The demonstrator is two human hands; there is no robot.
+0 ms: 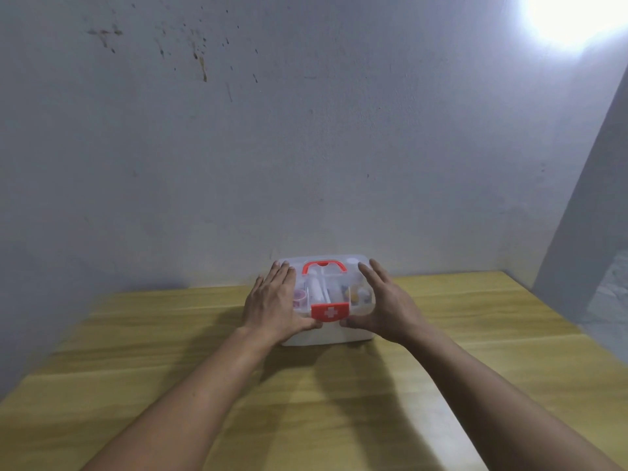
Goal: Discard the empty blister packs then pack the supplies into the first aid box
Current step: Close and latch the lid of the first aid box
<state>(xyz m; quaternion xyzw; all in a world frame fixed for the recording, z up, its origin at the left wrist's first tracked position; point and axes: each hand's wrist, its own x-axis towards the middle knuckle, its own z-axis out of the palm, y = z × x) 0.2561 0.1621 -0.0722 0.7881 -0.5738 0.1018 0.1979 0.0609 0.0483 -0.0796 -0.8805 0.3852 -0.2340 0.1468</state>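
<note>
The first aid box (334, 334) is a white tub with a clear lid, a red handle (324, 266) and a red latch (329, 311) bearing a white cross. It stands at the far middle of the wooden table, its lid down. Through the lid I make out several supplies, blurred. My left hand (275, 297) lies flat on the lid's left side, thumb at the latch's lower left corner. My right hand (384, 300) rests on the lid's right side, thumb at the latch's lower right corner. No blister packs are in view.
The wooden table (306, 402) runs up to a stained grey wall (272, 130) right behind the box. The table's right edge ends near a wall corner (577, 215). A bright light (577, 15) glares at the top right.
</note>
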